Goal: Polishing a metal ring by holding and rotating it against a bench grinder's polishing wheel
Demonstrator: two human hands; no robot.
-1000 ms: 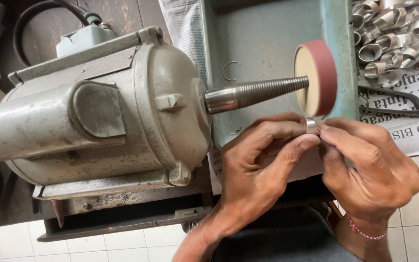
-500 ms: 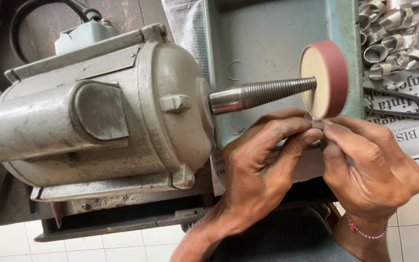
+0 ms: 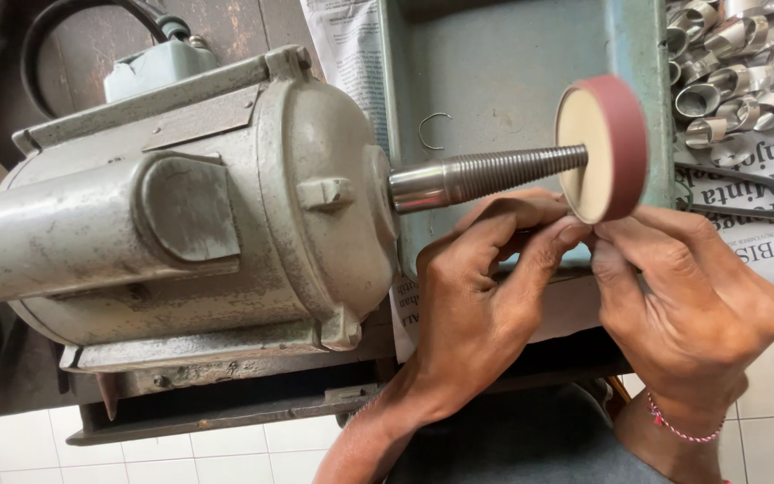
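Observation:
My left hand [image 3: 485, 296] and my right hand [image 3: 687, 300] meet fingertip to fingertip just under the red-rimmed sanding wheel [image 3: 606, 148]. Together they pinch a small metal ring against the wheel's lower edge; the fingers and the wheel almost hide the ring. The wheel sits on the end of a threaded tapered spindle [image 3: 485, 175] that sticks out of a large grey electric motor [image 3: 181, 206]. My left thumb lies just below the spindle. A red bead bracelet is on my right wrist.
Several bent metal rings [image 3: 736, 72] lie heaped on newspaper [image 3: 763, 237] at the top right, with a dark thin tool [image 3: 745, 193] below them. A green metal tray [image 3: 494, 81] stands behind the wheel and holds a small wire hook [image 3: 436, 130]. A black cable [image 3: 55, 27] loops behind the motor.
Both hands have lifted the ring from below the wheel up to its lower edge. The ring showed between my fingertips earlier and is now mostly hidden.

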